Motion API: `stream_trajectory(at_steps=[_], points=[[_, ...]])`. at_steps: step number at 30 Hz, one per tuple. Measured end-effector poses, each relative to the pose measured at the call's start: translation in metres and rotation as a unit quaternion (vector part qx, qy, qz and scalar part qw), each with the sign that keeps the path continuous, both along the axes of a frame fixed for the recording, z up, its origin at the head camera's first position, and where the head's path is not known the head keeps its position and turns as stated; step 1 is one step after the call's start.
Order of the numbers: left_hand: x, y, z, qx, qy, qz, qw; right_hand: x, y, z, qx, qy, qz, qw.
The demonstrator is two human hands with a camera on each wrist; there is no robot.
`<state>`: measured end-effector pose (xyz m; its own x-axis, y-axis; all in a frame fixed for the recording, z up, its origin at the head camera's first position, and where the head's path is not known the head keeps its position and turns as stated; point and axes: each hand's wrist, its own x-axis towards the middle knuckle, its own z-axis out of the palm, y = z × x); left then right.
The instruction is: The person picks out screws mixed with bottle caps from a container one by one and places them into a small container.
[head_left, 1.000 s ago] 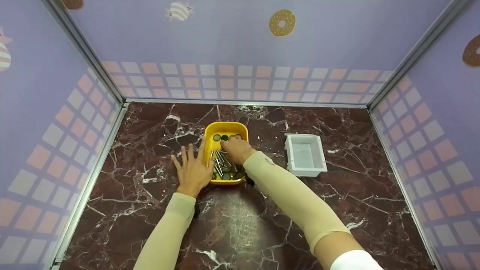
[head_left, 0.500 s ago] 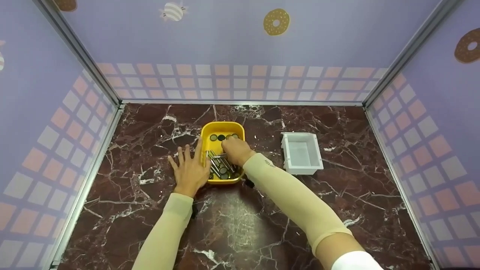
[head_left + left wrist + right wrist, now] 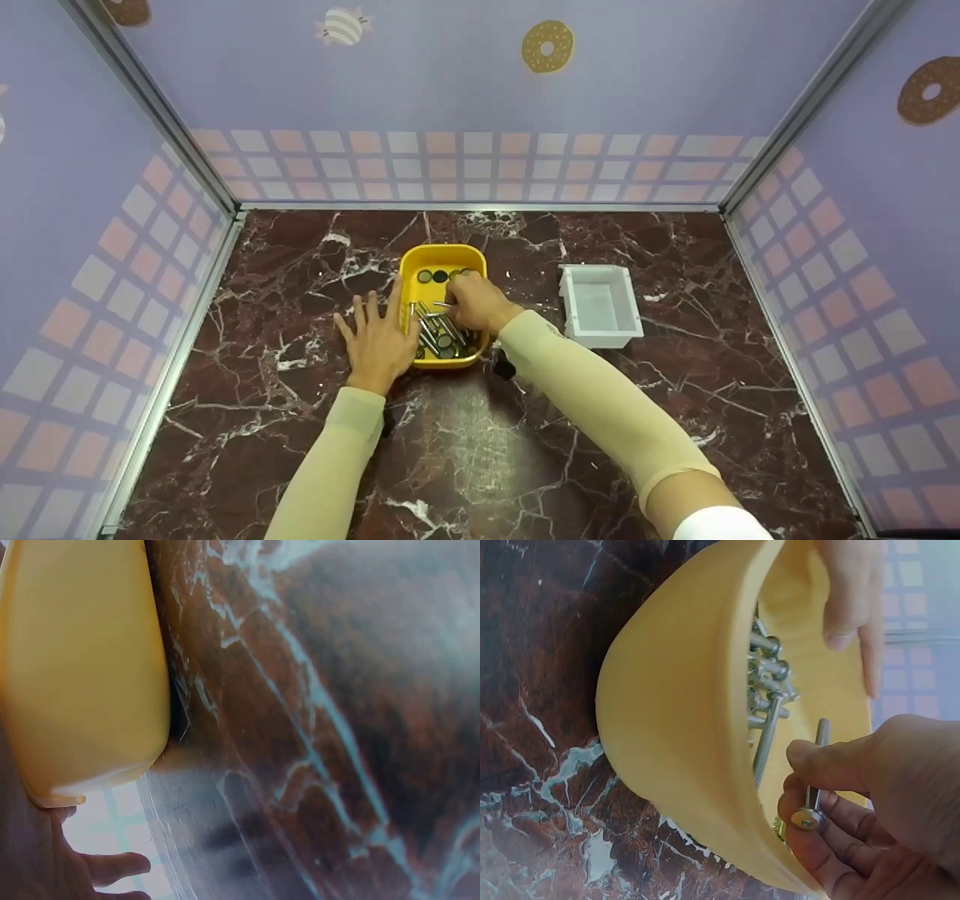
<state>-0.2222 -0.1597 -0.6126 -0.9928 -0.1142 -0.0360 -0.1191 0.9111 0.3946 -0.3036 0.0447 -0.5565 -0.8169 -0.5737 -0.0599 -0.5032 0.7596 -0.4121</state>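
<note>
A yellow plastic bin point(image 3: 444, 253) holds a heap of metal bolts point(image 3: 429, 330) and several round, coin-like discs point(image 3: 425, 277). My left hand point(image 3: 376, 346) rests on the bin's left rim with fingers spread straight, its thumb on the inner side. Inside the bin, my right hand point(image 3: 480, 301) pinches a single bolt point(image 3: 814, 795) between thumb and fingers; in the right wrist view its flat head points down and its threaded end sticks up. More bolts point(image 3: 765, 731) lie behind the bin wall in that view. The left wrist view shows the bin's outer side point(image 3: 86, 675).
To the right of the bin stands a white rectangular box point(image 3: 574, 315) with nothing seen inside. Both containers are on a dark red marbled table point(image 3: 712, 405). Purple panels point(image 3: 450, 82) with a checked band enclose the back and sides.
My right hand has shifted slightly right within the bin, and a bolt now shows in its fingers. The left hand keeps its place on the rim.
</note>
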Motion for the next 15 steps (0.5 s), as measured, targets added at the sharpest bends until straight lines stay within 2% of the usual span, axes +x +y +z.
stream_trajectory(at_steps=[10,15], points=[[0.000,0.000,0.002,0.001,0.004,0.000,1.0000,0.007,0.005,0.007,-0.076,-0.047,-0.012,0.9959],[0.001,0.000,0.000,0.000,0.011,0.000,0.9999,0.011,0.010,0.011,-0.106,-0.050,-0.008,0.9931]])
